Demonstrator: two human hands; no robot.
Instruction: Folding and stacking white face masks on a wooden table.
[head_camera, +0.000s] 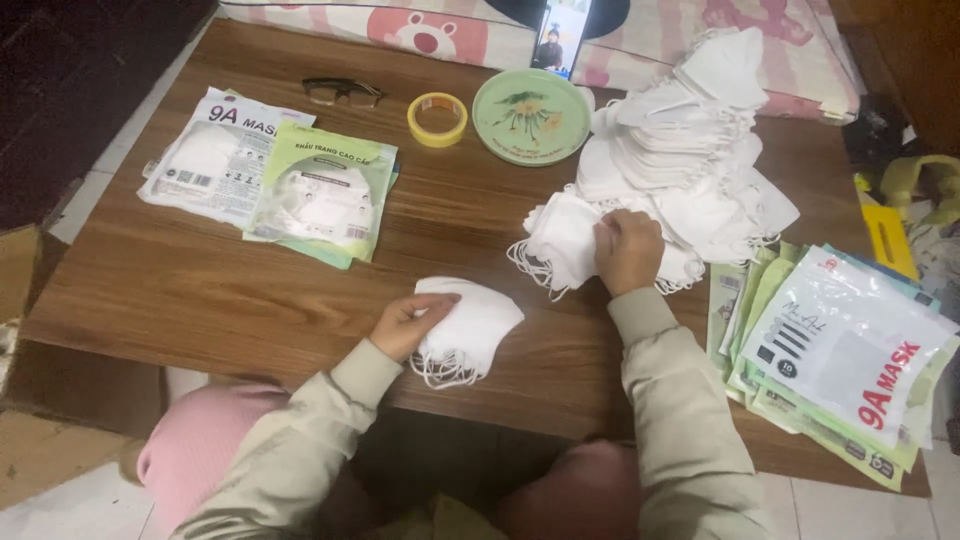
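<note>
White fabric face masks everywhere: left hand (402, 326) rests its fingers flat on a small stack of folded white masks (468, 328) at the near edge of the brown wooden tabletop (200, 290), while right hand (628, 250) has its fingers closed on a mask at the foot of the big loose heap of white masks (690, 160) toward the far right. Filled printed mask packets (270, 180) lie at the far left, only a few, against a thick pile of flat empty plastic packets (840, 360) at the right edge, so most of the heap looks unsorted. Yellow tape roll (437, 119) and round green tray (532, 116) sit at the far edge.
</note>
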